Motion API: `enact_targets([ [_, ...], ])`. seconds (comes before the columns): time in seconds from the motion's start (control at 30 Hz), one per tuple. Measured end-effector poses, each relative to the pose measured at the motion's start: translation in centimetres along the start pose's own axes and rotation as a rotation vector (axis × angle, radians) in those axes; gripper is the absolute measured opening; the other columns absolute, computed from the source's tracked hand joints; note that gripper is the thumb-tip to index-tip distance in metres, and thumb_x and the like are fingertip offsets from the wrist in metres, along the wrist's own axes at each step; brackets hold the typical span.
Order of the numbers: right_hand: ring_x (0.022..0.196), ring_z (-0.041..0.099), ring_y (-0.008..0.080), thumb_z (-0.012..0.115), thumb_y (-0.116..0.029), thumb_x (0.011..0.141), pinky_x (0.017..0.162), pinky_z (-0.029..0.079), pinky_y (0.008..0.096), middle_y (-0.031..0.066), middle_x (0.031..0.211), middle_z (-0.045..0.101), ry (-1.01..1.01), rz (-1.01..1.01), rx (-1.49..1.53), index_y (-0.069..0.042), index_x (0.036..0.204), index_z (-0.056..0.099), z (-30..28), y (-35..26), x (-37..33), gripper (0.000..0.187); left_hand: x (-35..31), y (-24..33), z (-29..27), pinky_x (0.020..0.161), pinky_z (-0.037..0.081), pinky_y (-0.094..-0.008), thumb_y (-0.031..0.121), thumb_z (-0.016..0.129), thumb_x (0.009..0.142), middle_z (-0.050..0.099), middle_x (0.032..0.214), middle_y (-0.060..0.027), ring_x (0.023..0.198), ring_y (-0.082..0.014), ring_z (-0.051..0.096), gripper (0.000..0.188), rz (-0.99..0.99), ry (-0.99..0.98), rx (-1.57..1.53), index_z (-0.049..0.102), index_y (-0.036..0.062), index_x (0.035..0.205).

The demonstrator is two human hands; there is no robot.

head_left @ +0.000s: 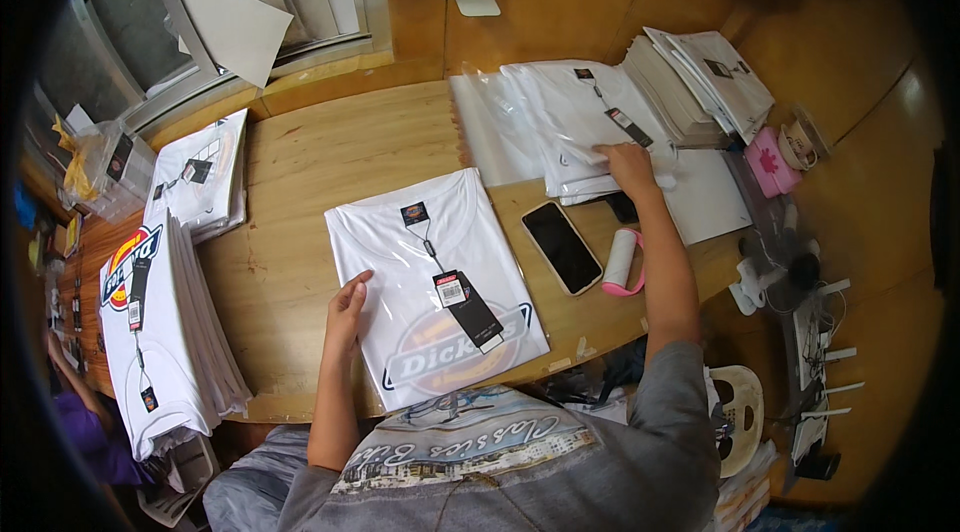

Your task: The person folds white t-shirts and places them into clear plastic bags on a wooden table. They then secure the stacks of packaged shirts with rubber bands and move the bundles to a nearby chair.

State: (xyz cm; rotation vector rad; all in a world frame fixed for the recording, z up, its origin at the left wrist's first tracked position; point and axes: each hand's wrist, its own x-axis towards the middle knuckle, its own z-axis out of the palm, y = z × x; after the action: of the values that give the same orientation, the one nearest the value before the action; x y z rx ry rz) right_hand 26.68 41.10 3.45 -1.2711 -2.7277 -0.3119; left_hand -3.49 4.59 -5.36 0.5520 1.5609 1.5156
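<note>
A folded white T-shirt (370,242) in a clear plastic bag lies in front of me on the wooden table, with a black hang tag (470,310) on a cord at its neck label. My left hand (348,310) rests at the shirt's left edge, fingers loosely bent and thumb apart, not gripping it. At the back right, my right hand (630,170) reaches over a pile of folded white T-shirts (570,122). Its index finger stretches across the top shirt, below that shirt's tag; the other fingers are partly hidden.
A phone (562,247) and a white-and-pink cylinder (620,262) lie beside my right forearm. Clear plastic bags (490,122) spread left of the pile. More shirt stacks stand at left (165,332) and back left (205,172). Cardboard sheets (670,97) and a pink box (772,160) sit at right.
</note>
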Motion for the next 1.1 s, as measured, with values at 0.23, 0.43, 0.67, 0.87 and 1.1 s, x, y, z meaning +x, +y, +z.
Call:
enact_targets([
  [0.23, 0.086, 0.055, 0.0199, 0.050, -0.012, 0.070, 0.071, 0.046, 0.0302, 0.0059, 0.100, 0.055, 0.341, -0.387, 0.120, -0.013, 0.108, 0.053, -3.0, -16.8, -9.9, 0.038, 0.5, 0.4, -0.1, 0.082, 0.039, -0.0323, 0.050, 0.035, 0.083, 0.050, 0.104, -0.0138, 0.093, -0.0203, 0.049, 0.057, -0.111, -0.031, -0.251, 0.050, 0.0004, 0.106],
  [0.43, 0.081, 0.056, 0.0242, 0.058, -0.029, 0.070, 0.070, 0.045, 0.0363, 0.0121, 0.089, 0.056, -0.264, -0.646, 0.826, -0.017, 0.110, 0.051, -5.4, -23.1, -15.8, 0.042, 1.0, 0.5, 0.7, 0.079, 0.041, -0.0313, 0.036, 0.051, 0.079, 0.053, 0.101, -0.0167, 0.090, -0.0215, 0.052, 0.046, -0.151, 0.116, 0.032, 0.049, -0.0040, 0.101],
  [0.67, 0.116, 0.031, 0.0318, 0.039, -0.015, 0.080, 0.092, 0.023, 0.0547, 0.0178, 0.125, 0.034, 0.013, 0.023, 0.116, -0.018, 0.117, 0.043, 2.9, -7.2, -1.9, 0.038, 1.4, 0.3, 0.4, 0.075, 0.044, -0.0300, 0.010, 0.065, 0.070, 0.054, 0.099, -0.0168, 0.085, -0.0212, 0.055, 0.046, -0.017, 0.071, 0.082, 0.042, -0.0077, 0.106],
  [0.87, 0.103, 0.046, 0.0286, 0.040, -0.013, 0.078, 0.084, 0.034, 0.0519, 0.0176, 0.112, 0.047, -0.113, -0.008, 0.072, -0.015, 0.113, 0.047, 3.3, -5.8, 0.2, 0.036, 2.4, -1.8, 0.8, 0.085, 0.037, -0.0307, 0.005, 0.063, 0.070, 0.050, 0.107, -0.0177, 0.100, -0.0221, 0.046, 0.050, 0.269, 0.226, 0.100, 0.040, -0.0029, 0.114],
  [1.1, 0.057, 0.056, 0.0235, 0.051, -0.007, 0.071, 0.048, 0.044, 0.0328, 0.0138, 0.070, 0.057, 0.414, -0.217, 0.364, -0.005, 0.094, 0.057, -4.7, -13.9, -2.6, 0.024, 2.0, -1.8, -0.4, 0.095, 0.025, -0.0299, 0.026, 0.055, 0.080, 0.038, 0.122, -0.0145, 0.110, -0.0213, 0.037, 0.047, 0.175, -0.017, 0.122, 0.040, 0.0054, 0.120],
])
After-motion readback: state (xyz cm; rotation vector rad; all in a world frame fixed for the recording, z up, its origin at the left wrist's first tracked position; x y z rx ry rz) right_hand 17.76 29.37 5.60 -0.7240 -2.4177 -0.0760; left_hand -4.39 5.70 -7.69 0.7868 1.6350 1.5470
